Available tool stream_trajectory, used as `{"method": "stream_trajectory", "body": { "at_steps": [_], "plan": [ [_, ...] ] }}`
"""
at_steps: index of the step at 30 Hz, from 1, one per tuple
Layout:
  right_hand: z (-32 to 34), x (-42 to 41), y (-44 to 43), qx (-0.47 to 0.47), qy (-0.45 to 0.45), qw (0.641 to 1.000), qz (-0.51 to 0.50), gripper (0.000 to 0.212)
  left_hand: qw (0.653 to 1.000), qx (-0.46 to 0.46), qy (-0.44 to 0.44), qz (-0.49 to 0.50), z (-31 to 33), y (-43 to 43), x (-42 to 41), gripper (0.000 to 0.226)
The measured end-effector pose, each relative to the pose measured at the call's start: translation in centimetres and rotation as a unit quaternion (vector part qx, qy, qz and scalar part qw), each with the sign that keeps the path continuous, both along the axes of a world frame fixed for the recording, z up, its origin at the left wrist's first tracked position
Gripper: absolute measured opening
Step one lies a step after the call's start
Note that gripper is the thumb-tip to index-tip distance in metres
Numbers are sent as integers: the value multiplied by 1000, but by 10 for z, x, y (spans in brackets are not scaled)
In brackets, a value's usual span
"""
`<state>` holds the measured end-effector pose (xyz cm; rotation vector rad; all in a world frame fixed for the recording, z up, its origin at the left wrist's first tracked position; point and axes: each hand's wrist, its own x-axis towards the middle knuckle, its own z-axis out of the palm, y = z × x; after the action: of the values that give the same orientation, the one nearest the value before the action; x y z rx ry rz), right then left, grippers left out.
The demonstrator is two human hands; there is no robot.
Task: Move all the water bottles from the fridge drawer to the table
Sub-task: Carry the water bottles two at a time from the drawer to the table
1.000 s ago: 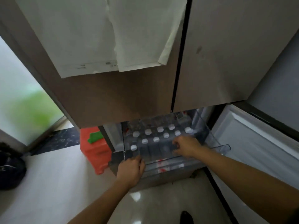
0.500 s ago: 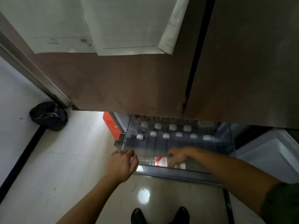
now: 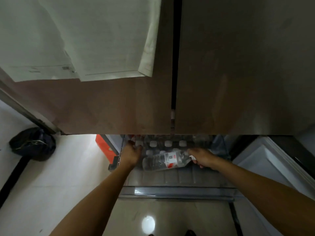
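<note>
Down in the open drawer (image 3: pixel 177 191), below the closed fridge doors (image 3: pixel 238 82), both hands are in among the bottles. The right hand (image 3: pixel 202 158) has its fingers wrapped round the neck end of one bottle (image 3: pixel 163 161), which lies sideways across the drawer, label up, base pointing left. The left hand (image 3: pixel 131 153) reaches deeper at the drawer's left side, fingers curled down over a cap in the back row (image 3: pixel 167 143); whether it actually grips one, hard to say. White caps line up upright behind the tilted bottle. An orange box (image 3: pixel 104 147) sits left of the drawer, a black bag (image 3: pixel 32 143) farther left on the floor.
</note>
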<state>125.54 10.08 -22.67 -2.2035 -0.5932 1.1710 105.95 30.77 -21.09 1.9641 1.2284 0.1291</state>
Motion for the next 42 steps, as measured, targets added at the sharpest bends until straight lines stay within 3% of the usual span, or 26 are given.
{"method": "stream_trajectory", "body": {
  "at_steps": [2,5,9,12,16,18,21,24,31,42],
  "plan": [
    [-1,6,-15,-4,-21,999,-50,36,987,-115,-64,89,-6,9,18,29],
    [-3,14,-37,-28,-30,992,-121,36,920,-294,-185,178,-12,7,38,23],
    [-12,14,-44,-46,-26,980,-194,49,866,-357,-273,218,-28,10,54,27],
    [-17,4,-43,-55,-29,975,-214,40,852,-361,-302,230,-34,12,57,19],
    [-18,-17,-36,15,-33,957,-289,33,884,-274,-290,245,-28,11,50,5],
    [-12,-28,-30,39,-82,950,-300,36,922,-187,-249,228,-25,13,42,21],
    [15,-47,-22,55,-183,955,-228,31,973,-61,-144,167,0,1,20,31],
    [47,-71,-18,36,-280,949,-139,29,992,32,-92,85,19,-15,-6,37],
    [94,-103,-19,2,-405,913,-49,28,990,122,-74,4,45,-9,-35,31],
    [156,-115,-23,107,-515,850,-7,28,966,235,-90,-53,109,-16,-76,21]
  ]
}}
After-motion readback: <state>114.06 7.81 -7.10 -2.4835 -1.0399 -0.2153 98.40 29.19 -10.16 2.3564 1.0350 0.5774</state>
